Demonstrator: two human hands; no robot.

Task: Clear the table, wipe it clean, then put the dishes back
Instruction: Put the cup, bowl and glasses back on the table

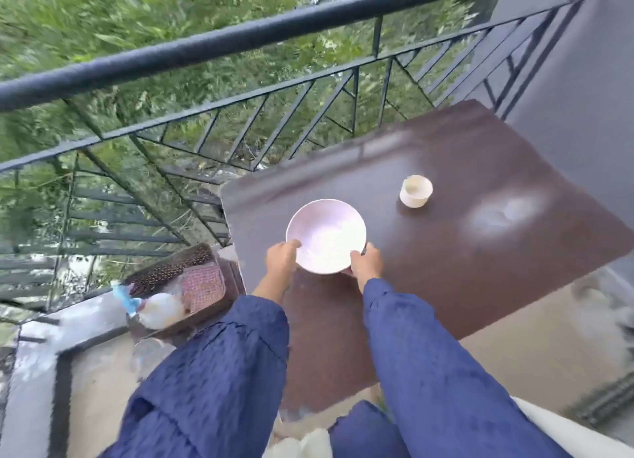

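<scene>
Bowl (326, 236) of pale pink is gripped at its near rim by our left hand (281, 258) and right hand (367, 264) at the brown table (480, 258), with the small cup (415, 190) standing apart.

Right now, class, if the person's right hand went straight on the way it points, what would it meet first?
The right hand grips the bowl, which fills its path. Beyond lies bare table; the cup seems off to the right, though depth is unclear.
</scene>
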